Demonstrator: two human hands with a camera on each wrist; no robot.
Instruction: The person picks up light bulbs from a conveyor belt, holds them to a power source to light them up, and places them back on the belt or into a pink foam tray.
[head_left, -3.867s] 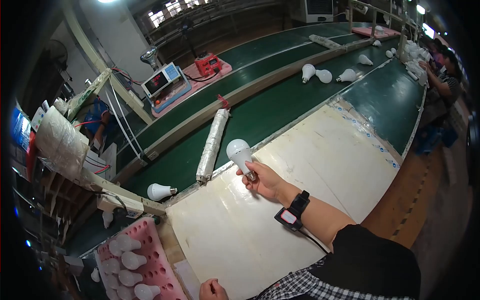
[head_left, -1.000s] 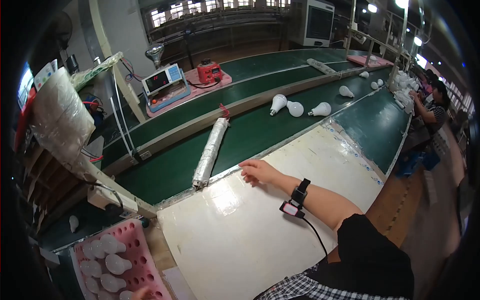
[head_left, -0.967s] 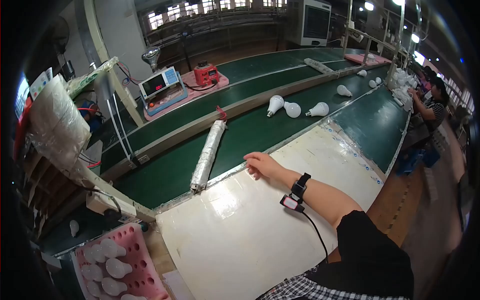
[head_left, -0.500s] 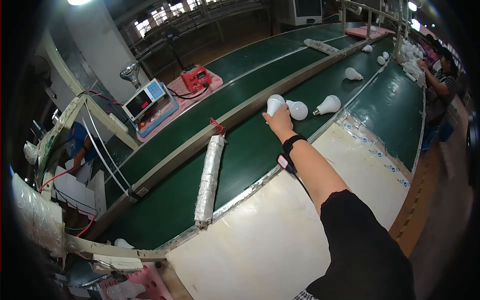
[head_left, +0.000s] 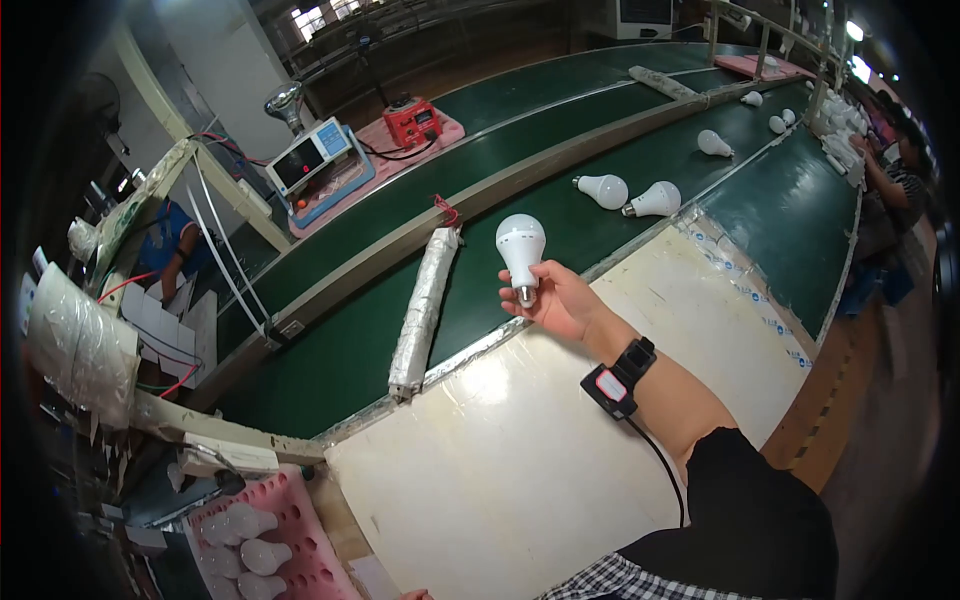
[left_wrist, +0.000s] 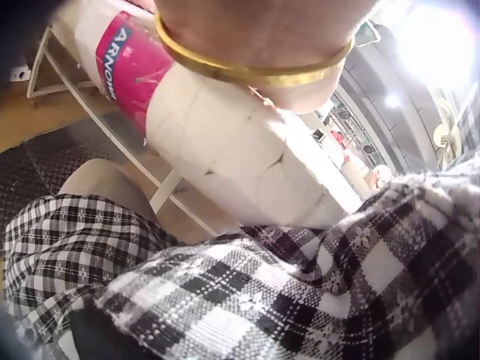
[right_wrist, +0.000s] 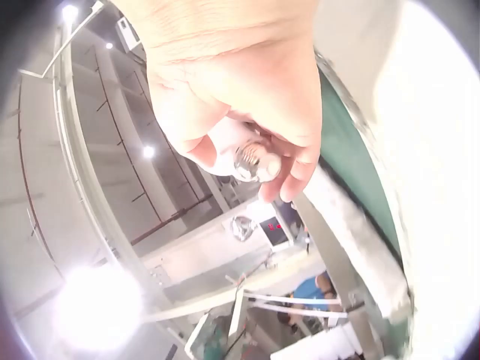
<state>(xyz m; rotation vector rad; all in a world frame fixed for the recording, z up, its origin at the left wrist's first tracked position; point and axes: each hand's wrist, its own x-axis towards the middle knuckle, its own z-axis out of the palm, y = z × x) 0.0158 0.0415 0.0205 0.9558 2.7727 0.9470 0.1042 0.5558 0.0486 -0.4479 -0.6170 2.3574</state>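
Observation:
In the head view my right hand (head_left: 565,308) holds a white LED light bulb (head_left: 521,243) by its lower end, dome up, above the near edge of the green conveyor belt (head_left: 330,365). The right wrist view has the bulb's metal screw base (right_wrist: 253,160) between thumb and curled fingers. Only a sliver of my left hand (head_left: 416,595) shows at the bottom edge of the head view. A gold bangle (left_wrist: 247,73) circles that wrist in the left wrist view, where the fingers are hidden. Two more bulbs, one of them a white bulb (head_left: 604,190), lie on the belt beyond.
A pink foam tray (head_left: 322,556) with several bulbs sits at lower left. The foil-wrapped bar (head_left: 425,310) crosses the belt beside the white work surface (head_left: 480,450). Behind stand a digital meter (head_left: 308,158) and a red device (head_left: 412,122). Other people work at far right.
Half a second ago my right hand reached onto the belt at a bulb; it has lifted that bulb and drawn it nearer, dome up. The neighbouring bulb on the belt has turned.

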